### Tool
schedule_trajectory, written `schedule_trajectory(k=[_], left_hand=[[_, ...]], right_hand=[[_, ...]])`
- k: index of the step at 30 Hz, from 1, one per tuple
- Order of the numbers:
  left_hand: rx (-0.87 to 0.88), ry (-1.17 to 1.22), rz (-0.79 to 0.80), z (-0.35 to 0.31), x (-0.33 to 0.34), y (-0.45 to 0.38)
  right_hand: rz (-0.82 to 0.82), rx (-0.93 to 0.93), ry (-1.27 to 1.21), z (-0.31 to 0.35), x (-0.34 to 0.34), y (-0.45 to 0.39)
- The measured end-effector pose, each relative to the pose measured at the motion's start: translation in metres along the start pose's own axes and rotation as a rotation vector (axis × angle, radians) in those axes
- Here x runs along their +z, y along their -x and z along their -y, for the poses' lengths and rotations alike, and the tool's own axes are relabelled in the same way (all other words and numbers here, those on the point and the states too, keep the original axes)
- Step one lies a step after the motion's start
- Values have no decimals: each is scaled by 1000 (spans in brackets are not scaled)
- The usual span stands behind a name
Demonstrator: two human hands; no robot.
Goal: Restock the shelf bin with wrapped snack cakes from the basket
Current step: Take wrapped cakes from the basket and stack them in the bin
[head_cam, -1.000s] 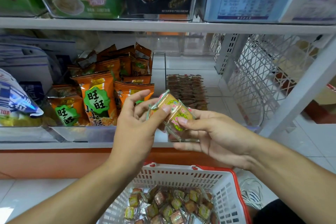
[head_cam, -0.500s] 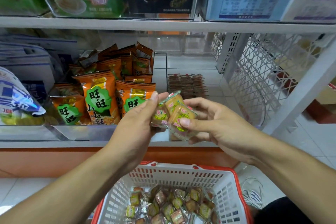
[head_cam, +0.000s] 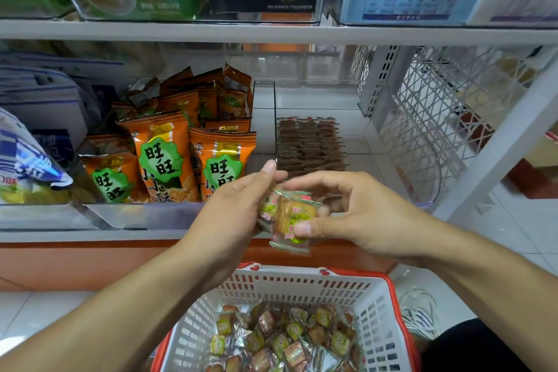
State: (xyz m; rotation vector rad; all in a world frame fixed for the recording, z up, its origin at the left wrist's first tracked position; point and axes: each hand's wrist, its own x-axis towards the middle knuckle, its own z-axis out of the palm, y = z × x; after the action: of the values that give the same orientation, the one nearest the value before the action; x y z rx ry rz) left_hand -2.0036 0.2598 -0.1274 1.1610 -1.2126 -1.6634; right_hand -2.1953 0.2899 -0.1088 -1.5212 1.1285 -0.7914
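A few wrapped snack cakes (head_cam: 290, 216) sit in a small bunch between both hands, in the air in front of the clear shelf bin (head_cam: 320, 142). The right hand (head_cam: 356, 214) pinches them with thumb and fingers. The left hand (head_cam: 232, 208) grips their other side, probably to keep the bunch tidy. The wrappers look shiny and crinkly. Below, the white plastic basket (head_cam: 302, 287) with holes holds many more.

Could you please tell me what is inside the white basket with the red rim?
The basket holds a loose pile of wrapped snack cakes in clear and green-yellow wrappers. Its floor and any cakes lower in the pile are covered, and the near part is out of frame.
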Motion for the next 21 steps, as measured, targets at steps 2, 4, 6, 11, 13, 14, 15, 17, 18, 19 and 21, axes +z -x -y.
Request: schedule_trajectory(k=[2, 4, 6, 11, 13, 14, 15, 17, 18, 19, 21], left_hand=[[-39, 87, -75, 1, 0, -2], [-100, 200, -83, -1, 0, -6], [-130, 202, 30, -3, -3, -7], [-27, -13, 353, -7, -14, 2], [42, -181, 306, -6, -16, 5], [84, -269, 242, -5, -16, 6], [122, -341, 172, -5, -17, 6], [152, -397, 93, -6, -17, 7], [158, -407, 86, -6, -16, 7], [174, -434, 79, -7, -15, 7], [242, -520, 42, -8, -14, 6]], right_hand=[[-26, 11, 9, -1, 0, 0], [-54, 21, 45, -2, -3, 0], [-45, 1, 156, -1, -8, 1], [-9, -59, 515, 4, -16, 5], [-14, -99, 596, 6, -17, 7], [-18, -120, 612, 7, -17, 7], [-24, -146, 625, 7, -17, 7], [-52, -201, 645, 5, -17, 7], [-65, -213, 646, 4, -17, 7], [-72, -218, 646, 3, -17, 6], [-61, -226, 656, 2, -17, 7]])
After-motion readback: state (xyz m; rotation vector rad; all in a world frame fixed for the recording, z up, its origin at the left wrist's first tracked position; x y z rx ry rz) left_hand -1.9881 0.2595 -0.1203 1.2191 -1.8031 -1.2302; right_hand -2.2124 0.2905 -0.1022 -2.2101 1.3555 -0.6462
